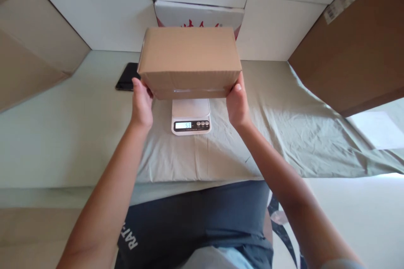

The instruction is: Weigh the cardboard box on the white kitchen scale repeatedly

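The left hand (141, 103) and right hand (237, 104) clamp the two near corners of a closed cardboard box (189, 61), which sits on or just over the small white scale (191, 117); whether its full weight rests there I cannot tell. For a true reading, the box should sit centred and level on the platform, with both grips eased evenly. Both forearms reach forward, palms facing inward, over the grey-green cloth (284, 134); a dark phone (128, 76) lies left of the box.

scale (191, 117) platform half-hidden — phone (127, 77) part-covered
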`<control>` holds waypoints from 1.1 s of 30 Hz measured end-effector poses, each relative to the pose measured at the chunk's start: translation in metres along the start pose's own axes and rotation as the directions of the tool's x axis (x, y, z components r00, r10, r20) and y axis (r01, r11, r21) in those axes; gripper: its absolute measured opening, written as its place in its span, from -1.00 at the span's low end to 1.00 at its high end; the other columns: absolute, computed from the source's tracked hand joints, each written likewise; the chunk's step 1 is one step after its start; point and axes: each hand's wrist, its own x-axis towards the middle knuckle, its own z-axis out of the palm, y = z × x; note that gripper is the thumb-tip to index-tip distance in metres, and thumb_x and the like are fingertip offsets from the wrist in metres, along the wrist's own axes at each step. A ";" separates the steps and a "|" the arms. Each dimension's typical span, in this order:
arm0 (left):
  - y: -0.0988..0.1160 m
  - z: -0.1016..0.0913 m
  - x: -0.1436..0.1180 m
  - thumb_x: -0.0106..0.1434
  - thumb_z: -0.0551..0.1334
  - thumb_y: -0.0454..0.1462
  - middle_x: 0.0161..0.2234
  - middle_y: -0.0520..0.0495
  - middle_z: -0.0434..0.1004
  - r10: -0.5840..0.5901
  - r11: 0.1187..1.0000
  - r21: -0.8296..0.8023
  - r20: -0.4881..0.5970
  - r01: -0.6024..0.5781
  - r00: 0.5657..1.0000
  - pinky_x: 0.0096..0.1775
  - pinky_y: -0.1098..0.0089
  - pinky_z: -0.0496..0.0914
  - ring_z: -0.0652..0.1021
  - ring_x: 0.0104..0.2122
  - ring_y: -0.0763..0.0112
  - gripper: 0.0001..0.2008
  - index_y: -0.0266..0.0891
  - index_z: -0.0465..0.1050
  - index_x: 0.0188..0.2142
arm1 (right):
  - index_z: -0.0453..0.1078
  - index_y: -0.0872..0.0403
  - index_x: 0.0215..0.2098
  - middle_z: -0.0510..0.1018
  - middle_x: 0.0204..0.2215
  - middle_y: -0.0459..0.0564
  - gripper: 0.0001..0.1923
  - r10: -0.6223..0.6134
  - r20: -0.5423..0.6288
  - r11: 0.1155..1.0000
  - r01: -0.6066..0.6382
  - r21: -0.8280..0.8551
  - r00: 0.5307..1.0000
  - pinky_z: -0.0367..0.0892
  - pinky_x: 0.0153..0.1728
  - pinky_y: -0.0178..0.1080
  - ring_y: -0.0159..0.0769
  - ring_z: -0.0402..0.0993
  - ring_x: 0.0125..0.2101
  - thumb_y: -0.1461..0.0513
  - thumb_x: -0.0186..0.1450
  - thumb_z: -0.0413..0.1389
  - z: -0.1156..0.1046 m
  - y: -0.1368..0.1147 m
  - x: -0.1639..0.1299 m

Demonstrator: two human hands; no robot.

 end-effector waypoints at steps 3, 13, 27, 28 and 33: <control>-0.002 0.005 0.031 0.56 -0.05 0.44 0.42 -0.27 0.62 0.018 0.997 -0.069 0.022 -0.017 1.000 0.68 0.09 0.07 0.34 0.63 0.06 -0.13 -0.18 0.63 0.18 | 0.36 -0.35 0.53 0.48 0.53 -0.22 -0.14 -0.046 -0.034 0.999 0.046 -0.011 0.998 -0.04 0.78 0.14 0.04 0.05 0.74 -0.46 0.43 0.01 0.003 0.021 0.038; -0.075 0.024 0.094 0.47 -0.05 0.53 0.39 -0.22 0.64 -0.138 0.972 -0.198 -0.027 0.130 0.990 0.64 0.08 0.19 0.35 0.62 0.07 -0.09 -0.10 0.64 0.13 | 0.38 -0.13 0.43 0.50 0.51 -0.03 -0.01 0.127 -0.197 0.987 -0.103 0.124 0.972 0.03 0.77 0.17 0.05 0.23 0.66 -0.46 0.24 0.18 0.008 0.126 0.094; -0.106 0.016 0.104 0.70 -0.26 0.23 0.36 -0.09 0.70 -0.233 0.958 -0.182 -0.047 0.221 0.971 0.63 0.10 0.22 0.43 0.57 0.25 -0.21 -0.09 0.62 0.21 | 0.37 -0.17 0.47 0.50 0.54 -0.06 0.04 0.204 -0.210 0.975 -0.180 0.130 0.956 0.07 0.75 0.05 -0.05 0.28 0.64 -0.44 0.18 0.22 0.008 0.135 0.081; -0.106 0.016 0.104 0.70 -0.27 0.24 0.36 -0.10 0.70 -0.243 0.957 -0.179 -0.062 0.228 0.968 0.62 0.11 0.23 0.45 0.55 0.24 -0.19 -0.12 0.62 0.21 | 0.37 -0.19 0.47 0.50 0.54 -0.08 0.03 0.209 -0.201 0.974 -0.186 0.126 0.957 0.07 0.75 0.07 -0.05 0.29 0.64 -0.44 0.18 0.22 0.008 0.136 0.082; -0.107 0.014 0.105 0.69 -0.23 0.21 0.34 -0.14 0.72 -0.269 0.954 -0.163 -0.090 0.253 0.959 0.59 0.06 0.28 0.48 0.53 0.20 -0.22 -0.15 0.63 0.19 | 0.36 -0.16 0.49 0.45 0.57 -0.05 0.08 0.207 -0.180 0.977 -0.193 0.091 0.962 0.03 0.76 0.09 -0.07 0.22 0.67 -0.49 0.19 0.17 0.006 0.140 0.082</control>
